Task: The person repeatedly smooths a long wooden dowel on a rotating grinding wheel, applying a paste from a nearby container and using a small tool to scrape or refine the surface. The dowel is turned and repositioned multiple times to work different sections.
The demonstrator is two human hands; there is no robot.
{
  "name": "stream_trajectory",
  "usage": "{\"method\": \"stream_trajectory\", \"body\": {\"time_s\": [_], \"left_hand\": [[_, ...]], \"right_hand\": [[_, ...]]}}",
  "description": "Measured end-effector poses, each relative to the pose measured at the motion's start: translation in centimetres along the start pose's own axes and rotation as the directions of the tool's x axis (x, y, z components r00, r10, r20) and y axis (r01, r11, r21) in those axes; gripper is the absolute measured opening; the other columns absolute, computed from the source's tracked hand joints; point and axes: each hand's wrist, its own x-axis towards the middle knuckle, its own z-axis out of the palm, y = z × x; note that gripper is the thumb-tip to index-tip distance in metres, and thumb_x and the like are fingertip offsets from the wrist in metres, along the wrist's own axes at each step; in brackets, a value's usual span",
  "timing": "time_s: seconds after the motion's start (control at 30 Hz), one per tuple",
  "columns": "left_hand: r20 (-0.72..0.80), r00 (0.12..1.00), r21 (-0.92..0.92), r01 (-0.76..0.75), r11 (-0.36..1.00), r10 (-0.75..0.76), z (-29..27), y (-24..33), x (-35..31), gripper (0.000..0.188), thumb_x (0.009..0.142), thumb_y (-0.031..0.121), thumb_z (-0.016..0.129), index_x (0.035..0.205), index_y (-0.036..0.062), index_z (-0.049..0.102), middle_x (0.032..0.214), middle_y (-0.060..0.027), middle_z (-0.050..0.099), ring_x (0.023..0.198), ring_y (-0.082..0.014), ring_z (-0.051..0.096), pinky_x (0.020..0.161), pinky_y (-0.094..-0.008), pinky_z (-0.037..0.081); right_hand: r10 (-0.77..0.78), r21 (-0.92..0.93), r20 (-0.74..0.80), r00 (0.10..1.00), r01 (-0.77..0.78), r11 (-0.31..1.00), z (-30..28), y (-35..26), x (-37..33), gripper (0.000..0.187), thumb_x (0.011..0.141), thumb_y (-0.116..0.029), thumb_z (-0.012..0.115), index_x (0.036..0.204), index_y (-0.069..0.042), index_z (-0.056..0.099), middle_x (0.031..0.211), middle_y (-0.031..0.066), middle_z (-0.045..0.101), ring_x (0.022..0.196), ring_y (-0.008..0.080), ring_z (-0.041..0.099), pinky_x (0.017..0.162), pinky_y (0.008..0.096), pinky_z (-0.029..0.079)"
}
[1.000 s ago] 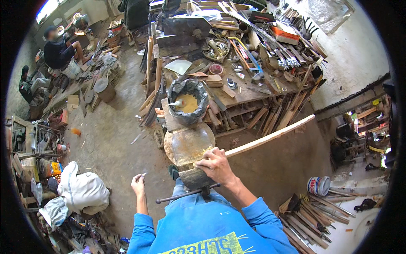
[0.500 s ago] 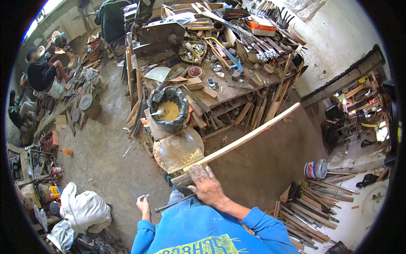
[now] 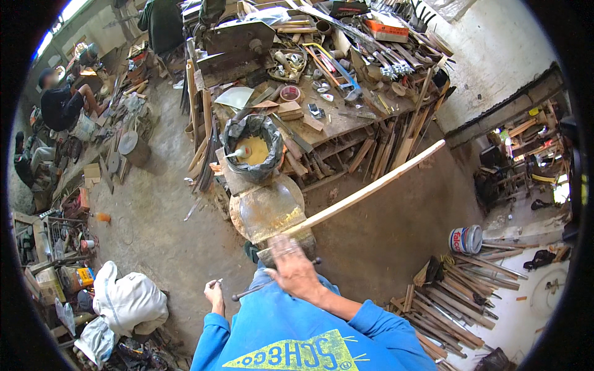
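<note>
A long, pale, slightly curved wooden strip (image 3: 371, 188) slants up to the right, its lower end at a worn block-like clamp, probably a vise (image 3: 304, 238). My right hand (image 3: 292, 267) lies over that block by the strip's lower end, fingers stretched out and slightly blurred; I cannot tell whether they touch the wood. Under it passes a dark metal bar (image 3: 252, 290) with knobbed ends. My left hand (image 3: 215, 295) is low at the left, fingertips pinched on something small and whitish. Ahead sits a round dusty plate (image 3: 267, 213).
Beyond the plate, a black-lined bucket (image 3: 250, 147) holds yellowish powder and a white bottle. A cluttered workbench (image 3: 346, 133) stands behind. White sacks (image 3: 130, 303) lie at left, a white pail (image 3: 465, 239) and wood strips (image 3: 455, 309) at right. A person (image 3: 62, 105) sits far left.
My right hand has slid left, toward the strip's lower end, uncovering the right end of the metal bar. My left hand keeps its pinch. The whole view has shifted slightly.
</note>
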Motion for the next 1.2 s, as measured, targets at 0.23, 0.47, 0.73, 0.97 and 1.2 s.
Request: {"method": "stream_trajectory", "body": {"time_s": [0.23, 0.47, 0.73, 0.97, 1.2], "left_hand": [[0.028, 0.996, -0.012, -0.089, 0.996, 0.089, 0.2, 1.2, 0.2, 0.017, 0.086, 0.001, 0.068, 0.102, -0.0009, 0.068, 0.093, -0.0084, 0.072, 0.085, -0.0148, 0.066, 0.077, -0.0286, 0.053], [0.031, 0.998, 0.045, 0.055, 0.997, -0.056, -1.2, -2.3, -0.2, 0.017, 0.085, 0.001, 0.067, 0.102, -0.0009, 0.069, 0.093, -0.0093, 0.071, 0.086, -0.0159, 0.066, 0.076, -0.0294, 0.053], [-0.058, 0.998, 0.028, 0.022, 0.999, -0.021, -0.8, -2.9, -0.5, 0.018, 0.083, 0.002, 0.07, 0.1, -0.0017, 0.068, 0.088, -0.0104, 0.071, 0.081, -0.0175, 0.067, 0.073, -0.0302, 0.054], [-0.096, 0.981, -0.316, 0.128, 0.94, -0.166, -0.9, -0.7, 1.7, 0.016, 0.082, 0.005, 0.075, 0.084, 0.0036, 0.059, 0.077, -0.007, 0.067, 0.063, -0.0134, 0.063, 0.056, -0.0274, 0.052], [0.152, 0.987, -0.548, 0.047, 0.835, 0.044, 0.5, 8.8, 0.9, 0.023, 0.09, 0.007, 0.072, 0.11, 0.0033, 0.061, 0.1, -0.0063, 0.068, 0.087, -0.0155, 0.067, 0.07, -0.0253, 0.055]], "right_hand": [[0.079, 0.082, -0.222, 0.972, -0.062, 0.995, -2.6, 1.0, 2.1, 0.055, 0.095, -0.023, 0.057, 0.139, 0.007, 0.047, 0.142, 0.0276, 0.049, 0.135, 0.0413, 0.045, 0.116, 0.0474, 0.033], [0.21, -0.09, -0.098, 0.973, -0.219, 0.972, -2.1, 1.9, 0.2, 0.071, 0.1, -0.04, 0.049, 0.15, 0.006, 0.031, 0.157, 0.0257, 0.03, 0.147, 0.0392, 0.027, 0.121, 0.0488, 0.022], [-0.134, 0.246, -0.191, 0.972, 0.179, 0.953, -1.6, -1.5, 3.2, 0.039, 0.091, -0.016, 0.065, 0.125, 0.002, 0.061, 0.118, 0.0194, 0.066, 0.11, 0.0333, 0.063, 0.112, 0.0485, 0.038], [0.022, 0.082, -0.57, 0.821, 0.031, 0.996, -9.0, 2.0, 18.2, 0.027, 0.082, 0.001, 0.065, 0.108, -0.006, 0.066, 0.14, 0.0197, 0.049, 0.132, 0.0403, 0.044, 0.111, 0.0479, 0.037], [-0.068, -0.265, 0.051, 0.996, 0.079, 0.961, -6.9, 6.0, 27.7, 0.031, 0.075, -0.018, 0.073, 0.105, -0.023, 0.077, 0.161, 0.0115, 0.028, 0.149, 0.0441, 0.019, 0.118, 0.0682, 0.009]]}}
